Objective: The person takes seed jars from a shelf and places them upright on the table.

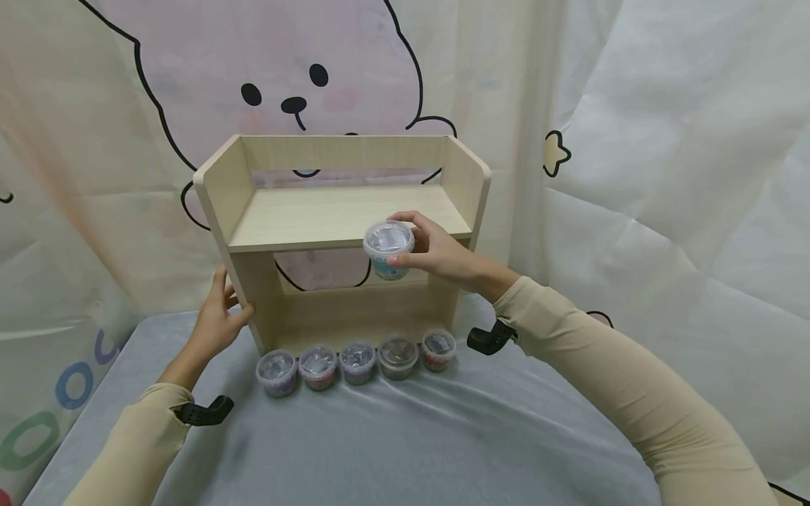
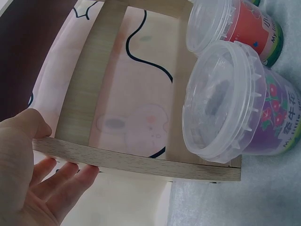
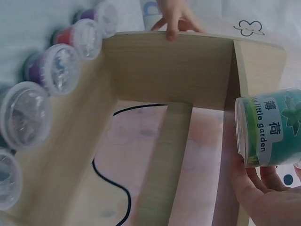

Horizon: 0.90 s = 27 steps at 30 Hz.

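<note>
My right hand (image 1: 443, 256) holds a small lidded plastic cup (image 1: 389, 240) by its side, thumb and fingers around it. In the right wrist view the cup (image 3: 270, 127) has a teal label with green leaves and the words "little garden". It is in front of the upper board of a pale wooden two-tier shelf (image 1: 329, 211). At the shelf's left side panel (image 2: 136, 162), my left hand (image 1: 218, 316) grips the edge, with the thumb on one face and the fingers on the other. Several similar lidded cups (image 1: 357, 362) stand in a row before the lower tier.
The shelf stands on a table with a grey-blue cloth (image 1: 405, 436). Behind it hangs a pale curtain (image 1: 506, 84) with a cartoon bear, seen through the shelf's open back. Black bands (image 1: 205, 411) are on both wrists.
</note>
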### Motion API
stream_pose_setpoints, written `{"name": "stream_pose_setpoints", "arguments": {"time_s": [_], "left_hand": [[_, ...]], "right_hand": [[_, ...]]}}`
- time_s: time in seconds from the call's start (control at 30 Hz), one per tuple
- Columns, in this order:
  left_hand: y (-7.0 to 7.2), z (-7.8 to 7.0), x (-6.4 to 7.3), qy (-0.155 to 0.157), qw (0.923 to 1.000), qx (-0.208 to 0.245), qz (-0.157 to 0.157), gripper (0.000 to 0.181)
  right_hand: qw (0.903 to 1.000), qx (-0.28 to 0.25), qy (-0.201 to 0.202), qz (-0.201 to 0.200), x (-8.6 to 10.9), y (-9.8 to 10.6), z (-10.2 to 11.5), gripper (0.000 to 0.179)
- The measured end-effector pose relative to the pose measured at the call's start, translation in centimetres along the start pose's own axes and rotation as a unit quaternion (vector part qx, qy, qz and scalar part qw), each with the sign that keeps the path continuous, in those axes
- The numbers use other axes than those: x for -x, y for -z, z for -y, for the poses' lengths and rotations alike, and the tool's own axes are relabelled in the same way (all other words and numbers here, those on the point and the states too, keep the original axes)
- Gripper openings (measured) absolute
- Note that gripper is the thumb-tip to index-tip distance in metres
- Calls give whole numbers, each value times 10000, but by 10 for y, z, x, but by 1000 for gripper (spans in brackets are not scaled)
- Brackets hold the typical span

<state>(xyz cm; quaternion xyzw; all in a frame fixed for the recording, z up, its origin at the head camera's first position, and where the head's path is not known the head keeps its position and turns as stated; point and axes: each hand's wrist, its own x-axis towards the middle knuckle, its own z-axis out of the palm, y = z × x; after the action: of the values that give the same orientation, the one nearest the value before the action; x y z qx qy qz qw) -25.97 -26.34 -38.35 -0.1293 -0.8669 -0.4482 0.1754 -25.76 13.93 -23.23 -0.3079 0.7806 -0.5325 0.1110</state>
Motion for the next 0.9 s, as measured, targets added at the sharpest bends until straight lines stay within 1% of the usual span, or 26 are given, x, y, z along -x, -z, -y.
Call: {"name": "stream_pose_setpoints", "arguments": {"time_s": [0.23, 0.47, 0.73, 0.9], "left_hand": [[1, -2, 1, 59, 9999, -100, 17, 90], [1, -2, 1, 72, 9999, -48, 72, 90], [1, 0, 0, 45, 9999, -60, 82, 92], [1, 1, 0, 30, 9999, -88, 69, 91]], "right_hand": [[9996, 37, -180, -221, 17, 8, -11, 64], [9991, -18, -261, -339, 30, 14, -28, 63], [9972, -33, -348, -663, 45, 18, -45, 62], [9967, -80, -427, -690, 54, 20, -55, 61]]}}
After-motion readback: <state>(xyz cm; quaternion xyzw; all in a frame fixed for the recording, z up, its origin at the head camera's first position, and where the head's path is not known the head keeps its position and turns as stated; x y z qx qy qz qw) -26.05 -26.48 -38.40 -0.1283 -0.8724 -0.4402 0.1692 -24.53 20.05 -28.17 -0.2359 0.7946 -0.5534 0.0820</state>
